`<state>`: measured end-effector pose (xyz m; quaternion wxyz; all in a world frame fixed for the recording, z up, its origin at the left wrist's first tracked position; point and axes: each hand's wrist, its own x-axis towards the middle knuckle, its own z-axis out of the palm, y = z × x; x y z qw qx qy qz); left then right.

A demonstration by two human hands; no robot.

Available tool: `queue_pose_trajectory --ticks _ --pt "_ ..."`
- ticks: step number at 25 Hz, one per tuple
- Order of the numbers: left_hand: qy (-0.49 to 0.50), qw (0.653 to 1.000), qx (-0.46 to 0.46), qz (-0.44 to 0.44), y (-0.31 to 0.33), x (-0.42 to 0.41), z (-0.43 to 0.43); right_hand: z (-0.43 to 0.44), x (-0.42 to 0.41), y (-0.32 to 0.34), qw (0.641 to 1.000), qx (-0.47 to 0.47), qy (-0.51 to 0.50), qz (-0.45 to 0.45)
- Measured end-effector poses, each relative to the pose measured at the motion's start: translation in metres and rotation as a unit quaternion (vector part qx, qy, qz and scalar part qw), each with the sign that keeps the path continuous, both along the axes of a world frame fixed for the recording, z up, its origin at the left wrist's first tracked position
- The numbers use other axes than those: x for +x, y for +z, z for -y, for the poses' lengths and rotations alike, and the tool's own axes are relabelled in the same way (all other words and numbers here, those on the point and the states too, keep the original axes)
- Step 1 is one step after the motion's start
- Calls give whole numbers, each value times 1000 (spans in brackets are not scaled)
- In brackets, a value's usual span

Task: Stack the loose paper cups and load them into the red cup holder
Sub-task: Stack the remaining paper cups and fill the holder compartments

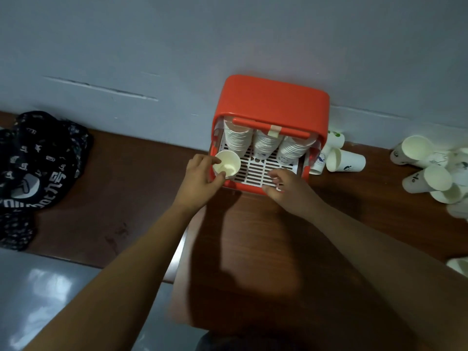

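The red cup holder stands against the wall on a brown wooden table. Inside it three stacks of white paper cups hang mouth down over a white slotted tray. My left hand grips one upright paper cup at the holder's front left corner. My right hand has its fingers curled at the tray's front right edge; whether they pinch the tray is unclear. Loose cups lie beside the holder on the right.
A pile of several loose white cups lies at the table's far right. A dark printed cloth is bunched at the left. A grey wall rises right behind the holder. A grey floor shows below the table's left edge.
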<state>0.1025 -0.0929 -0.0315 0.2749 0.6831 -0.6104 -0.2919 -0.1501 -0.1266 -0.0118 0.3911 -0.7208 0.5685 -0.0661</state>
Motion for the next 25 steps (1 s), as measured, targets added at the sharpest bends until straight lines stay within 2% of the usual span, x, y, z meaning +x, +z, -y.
queue_pose_trajectory --ticks 3,6,8,10,15,18,21,25 --pt "-26 999 -5 -35 16 -34 -3 1 -87 7 997 -14 21 -76" --pt "-117 990 45 -64 30 -103 1 15 -177 9 990 -35 -19 -134" --pt "-182 978 94 -45 33 -157 10 29 -225 6 987 -46 -39 -151" --pt "-194 975 107 -23 32 -207 27 46 -256 2 986 -58 -47 -148" --pt "-140 985 54 82 8 -290 71 91 -269 -24 989 -102 -19 -108" --pt "-74 985 100 124 -12 -311 96 103 -248 -43 990 -115 22 -81" --pt "-30 979 155 127 -28 -316 113 108 -229 -60 988 -107 71 -84" --pt "6 979 166 118 -44 -322 117 101 -231 -81 975 -138 94 -147"
